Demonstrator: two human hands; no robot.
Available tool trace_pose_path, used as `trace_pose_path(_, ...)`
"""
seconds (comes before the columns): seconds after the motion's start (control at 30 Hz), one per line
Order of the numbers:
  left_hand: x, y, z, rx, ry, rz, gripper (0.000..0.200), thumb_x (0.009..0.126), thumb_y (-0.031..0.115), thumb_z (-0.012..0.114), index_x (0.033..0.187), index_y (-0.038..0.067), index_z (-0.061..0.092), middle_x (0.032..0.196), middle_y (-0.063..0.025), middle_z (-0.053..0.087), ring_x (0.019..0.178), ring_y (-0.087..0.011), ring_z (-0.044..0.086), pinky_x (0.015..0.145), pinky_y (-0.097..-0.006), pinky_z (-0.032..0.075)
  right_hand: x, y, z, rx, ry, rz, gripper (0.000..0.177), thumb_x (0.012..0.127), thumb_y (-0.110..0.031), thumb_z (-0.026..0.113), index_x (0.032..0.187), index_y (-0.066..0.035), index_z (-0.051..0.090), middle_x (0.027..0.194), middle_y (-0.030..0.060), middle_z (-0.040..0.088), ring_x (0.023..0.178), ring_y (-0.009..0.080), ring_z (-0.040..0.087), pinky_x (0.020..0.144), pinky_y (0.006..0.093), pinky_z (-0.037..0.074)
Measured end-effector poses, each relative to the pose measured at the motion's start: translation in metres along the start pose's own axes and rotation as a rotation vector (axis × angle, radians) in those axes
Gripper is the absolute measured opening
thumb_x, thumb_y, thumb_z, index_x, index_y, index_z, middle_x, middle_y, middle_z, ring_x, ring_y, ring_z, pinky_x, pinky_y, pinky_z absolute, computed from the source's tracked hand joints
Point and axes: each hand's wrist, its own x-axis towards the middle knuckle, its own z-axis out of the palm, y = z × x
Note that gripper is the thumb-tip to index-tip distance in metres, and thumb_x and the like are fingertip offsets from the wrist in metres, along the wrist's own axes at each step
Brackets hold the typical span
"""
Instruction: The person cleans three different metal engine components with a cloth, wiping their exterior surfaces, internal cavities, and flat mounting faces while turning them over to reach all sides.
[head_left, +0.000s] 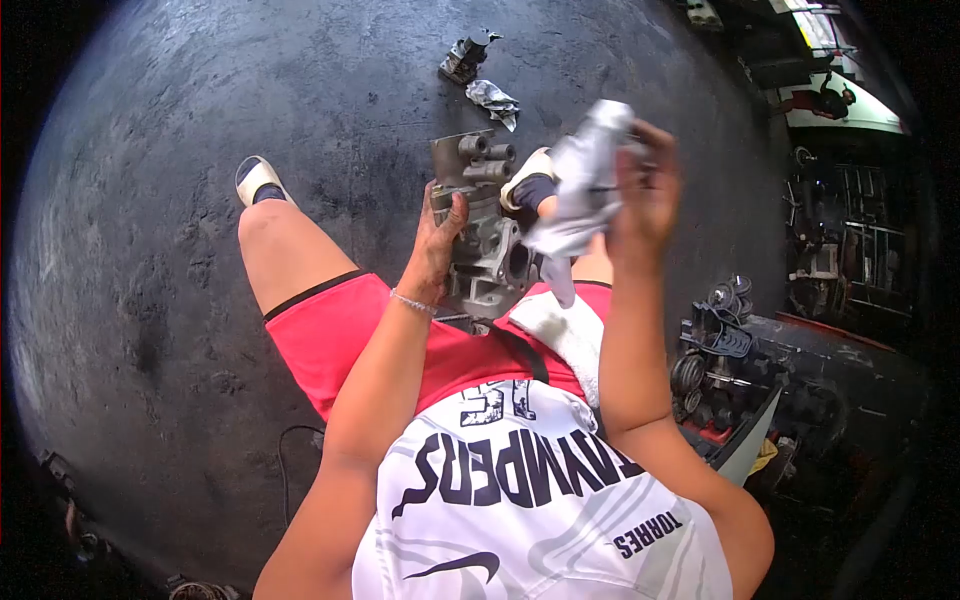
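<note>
Metal casting steadied in the left grip, pale cloth raised in the right.
The metal casting is the reference for all positions; it is held over the red shorts, and whether it rests on anything is unclear. The left hand has its grip clasped on the casting's left side. The right hand, blurred, is to the casting's right, its grip closed around the pale cloth, with one end hanging loose. A white towel lies nearer the body, right of the casting. On the floor beyond the casting, a dark metal part stands just beside a crumpled rag. Recommended practice: support the casting's probable weight from below, keep fingers off the flange edges, and bunch the loose cloth end to prevent snagging.
</note>
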Motion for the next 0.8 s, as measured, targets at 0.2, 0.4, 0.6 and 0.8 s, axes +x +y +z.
trace_pose_path(0.2,-0.008,0.007,0.013,-0.382,0.086,-0.002,0.041,0.088,0.032,0.052,0.119,0.006,0.047,0.108,-0.0069,0.055,0.096,-0.0193,0.057,0.081,-0.0289,0.050,-0.047,0.030,0.040,-0.798,-0.560,-0.430,0.023,0.082,-0.018,0.059,0.098,-0.003,0.060,0.102,0.0165,0.060,0.088,0.0331,0.058,0.083,0.0419,0.044)
trace_pose_path(0.4,-0.003,0.010,0.009,-0.275,0.030,-0.066,0.042,0.088,0.036,0.050,0.119,0.010,0.046,0.105,-0.0075,0.056,0.089,-0.0178,0.060,0.076,-0.0321,0.052,-0.036,0.025,0.031,-0.824,-0.475,-0.078,0.027,0.079,-0.024,0.060,0.091,0.001,0.058,0.084,0.0181,0.061,0.076,0.0382,0.059,0.066,0.0424,0.047)
trace_pose_path(0.6,0.003,-0.008,-0.006,-0.234,0.040,-0.057,0.050,0.083,0.042,0.054,0.118,0.008,0.048,0.109,-0.0085,0.057,0.095,-0.0221,0.060,0.080,-0.0368,0.052,-0.046,0.041,0.048,-0.829,-0.312,-0.297,0.027,0.072,-0.010,0.064,0.094,0.003,0.054,0.076,0.0231,0.058,0.073,0.0391,0.057,0.065,0.0429,0.043)
trace_pose_path(0.8,0.000,0.000,-0.002,0.028,0.041,0.041,0.060,0.079,0.055,0.059,0.118,0.014,0.038,0.110,-0.0059,0.049,0.097,-0.0179,0.053,0.082,-0.0324,0.046,0.003,0.035,-0.005,-0.640,0.085,-0.314,0.023,0.073,0.001,0.059,0.096,0.000,0.057,0.088,0.0125,0.062,0.083,0.0209,0.060,0.073,0.0344,0.047)
